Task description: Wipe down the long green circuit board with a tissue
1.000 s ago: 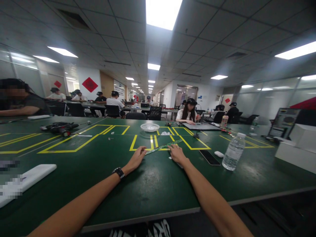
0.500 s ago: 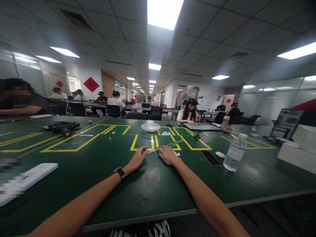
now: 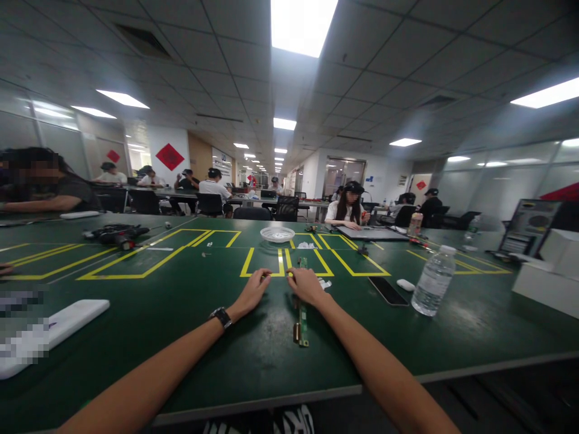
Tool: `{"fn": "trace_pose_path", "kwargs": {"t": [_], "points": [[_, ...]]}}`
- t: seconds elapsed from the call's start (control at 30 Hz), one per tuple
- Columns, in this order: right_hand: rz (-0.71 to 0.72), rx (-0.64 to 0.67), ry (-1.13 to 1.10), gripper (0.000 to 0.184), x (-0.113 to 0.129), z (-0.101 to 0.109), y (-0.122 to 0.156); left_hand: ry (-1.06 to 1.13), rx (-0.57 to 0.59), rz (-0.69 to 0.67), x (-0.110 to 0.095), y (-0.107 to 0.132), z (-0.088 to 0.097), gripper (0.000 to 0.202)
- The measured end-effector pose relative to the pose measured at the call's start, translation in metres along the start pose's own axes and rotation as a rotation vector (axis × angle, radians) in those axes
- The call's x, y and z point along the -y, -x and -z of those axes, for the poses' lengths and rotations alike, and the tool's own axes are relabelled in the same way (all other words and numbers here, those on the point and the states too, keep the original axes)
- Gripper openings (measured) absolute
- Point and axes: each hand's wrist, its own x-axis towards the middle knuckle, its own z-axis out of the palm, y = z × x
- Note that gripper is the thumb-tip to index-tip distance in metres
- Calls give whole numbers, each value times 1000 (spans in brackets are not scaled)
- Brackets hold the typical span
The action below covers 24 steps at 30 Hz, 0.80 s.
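And here's the right hand [image 3: 305,286], fingers mostly closed and curled down over a long green circuit board [image 3: 303,319], holding it by the upper part! The board runs from twelve o'clock down to six, a brownish cylinder [image 3: 297,333] at its near end; whether it lies flat or sits slightly raised, I can't tell.

Over at nine o'clock it's the left hand [image 3: 254,290], half open, fingers loosely bent, clear of the board, nothing visible in its grasp, the underside hidden. Watch [image 3: 221,317] on that wrist!

Now outward across the green table [image 3: 253,361]. White scraps [image 3: 324,283] sit just beside the right hand at three o'clock, and further along that line come a dark phone [image 3: 388,291], a small white case [image 3: 405,284] and a clear water bottle [image 3: 433,282], upright. At eleven, a shallow clear bowl [image 3: 277,234]! Yellow tape [image 3: 362,275] marks out boxes. And at one o'clock, well apart, a person in a dark cap [image 3: 351,187] sits across the table.
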Motion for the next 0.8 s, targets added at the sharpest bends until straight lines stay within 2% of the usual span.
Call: {"fn": "trace_pose_path", "kwargs": {"t": [0.07, 0.2, 0.37, 0.53, 0.63, 0.8], "points": [[-97, -4, 47, 38, 2, 0, 3, -25, 20, -8, 0, 1, 0, 31], [-225, 91, 117, 42, -1, -3, 9, -148, 110, -71, -4, 4, -1, 27], [-146, 147, 76, 34, -1, -2, 12, -396, 272, -165, -12, 11, -3, 25], [8, 96, -40, 35, 5, -2, 10, -485, 313, -189, -16, 15, -5, 34], [-58, 65, -8, 40, 4, -3, 10, -498, 336, -195, -17, 16, -4, 39], [-156, 93, 27, 64, 9, -7, 15, -449, 339, -158, -16, 16, -5, 49]]}}
